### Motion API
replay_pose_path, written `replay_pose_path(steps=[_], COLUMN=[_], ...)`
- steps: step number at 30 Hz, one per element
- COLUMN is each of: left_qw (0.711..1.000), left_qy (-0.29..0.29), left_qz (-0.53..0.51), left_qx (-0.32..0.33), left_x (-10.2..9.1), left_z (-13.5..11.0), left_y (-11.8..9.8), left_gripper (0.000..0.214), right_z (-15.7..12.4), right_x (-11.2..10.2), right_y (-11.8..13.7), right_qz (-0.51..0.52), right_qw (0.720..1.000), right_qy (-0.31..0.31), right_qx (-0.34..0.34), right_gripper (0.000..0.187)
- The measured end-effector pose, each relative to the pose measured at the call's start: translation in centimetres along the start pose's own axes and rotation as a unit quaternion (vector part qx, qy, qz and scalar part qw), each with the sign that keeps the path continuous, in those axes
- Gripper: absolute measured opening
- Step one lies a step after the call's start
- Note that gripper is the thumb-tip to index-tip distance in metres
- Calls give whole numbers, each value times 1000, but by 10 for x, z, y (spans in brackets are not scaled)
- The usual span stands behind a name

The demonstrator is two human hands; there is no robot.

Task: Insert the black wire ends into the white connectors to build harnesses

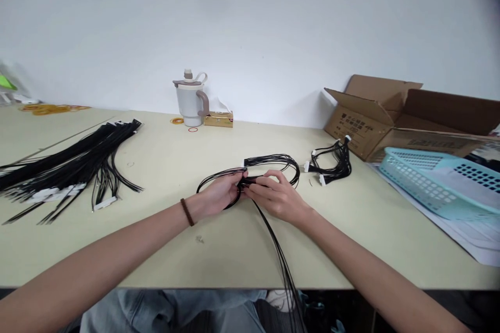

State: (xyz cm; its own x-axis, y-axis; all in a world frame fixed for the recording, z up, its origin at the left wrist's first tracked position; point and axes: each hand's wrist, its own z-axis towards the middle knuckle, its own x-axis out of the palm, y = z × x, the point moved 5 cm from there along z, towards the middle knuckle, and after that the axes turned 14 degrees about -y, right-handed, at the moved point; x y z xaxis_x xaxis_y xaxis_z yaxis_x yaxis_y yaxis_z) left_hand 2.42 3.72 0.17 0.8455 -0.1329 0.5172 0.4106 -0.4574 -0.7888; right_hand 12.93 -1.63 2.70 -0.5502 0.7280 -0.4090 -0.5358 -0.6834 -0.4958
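Note:
Both hands meet over the middle of the table on a black wire harness (291,160). My left hand (222,191) is closed round the bundled wires, with a loop curving out above its wrist. My right hand (278,195) pinches the same bundle from the other side, fingers bent inward. A wide loop of the harness lies beyond the fingers, and its loose wires trail down over the front edge of the table. The fingertips partly hide the spot where the wires cross. To the right lies another coiled harness (342,164) with white connectors.
Many black wires (89,151) with white connectors lie at left. At the back stand a lidded mug (189,101) and a gold tissue box (219,119), with rubber bands (49,109) farther left. An open cardboard box (357,127) and a light-blue basket (425,197) occupy the right.

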Motion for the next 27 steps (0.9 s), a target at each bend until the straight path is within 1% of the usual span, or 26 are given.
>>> replay_pose_path(steps=[8, 15, 18, 21, 23, 25, 26, 27], left_qw=[1000, 1000, 1000, 1000, 1000, 999, 999, 998], left_qy=[-2, 14, 20, 23, 28, 43, 53, 62], left_qz=[1, 1, 4, 3, 2, 0, -1, 0], left_qx=[4, 12, 11, 11, 9, 4, 4, 5], left_x=[0, 0, 0, 0, 0, 1, 2, 2], left_z=[0, 2, 4, 3, 1, 0, 0, 1], left_y=[1, 3, 3, 3, 2, 1, 1, 1], left_gripper=[7, 7, 7, 6, 5, 5, 6, 6], right_z=[2, 2, 4, 5, 5, 7, 8, 9], right_x=[0, 2, -1, -2, -3, -5, -7, -9], right_y=[2, 4, 2, 0, -2, -4, -6, -9], right_qz=[-15, -30, -26, 5, 35, 77, 106, 140], right_qw=[1000, 998, 999, 1000, 999, 993, 985, 972], right_qy=[6, 26, 12, -2, -8, -27, -39, -52], right_qx=[-21, -43, -33, -8, 22, 84, 129, 184], right_gripper=[14, 15, 16, 13, 11, 14, 15, 17])
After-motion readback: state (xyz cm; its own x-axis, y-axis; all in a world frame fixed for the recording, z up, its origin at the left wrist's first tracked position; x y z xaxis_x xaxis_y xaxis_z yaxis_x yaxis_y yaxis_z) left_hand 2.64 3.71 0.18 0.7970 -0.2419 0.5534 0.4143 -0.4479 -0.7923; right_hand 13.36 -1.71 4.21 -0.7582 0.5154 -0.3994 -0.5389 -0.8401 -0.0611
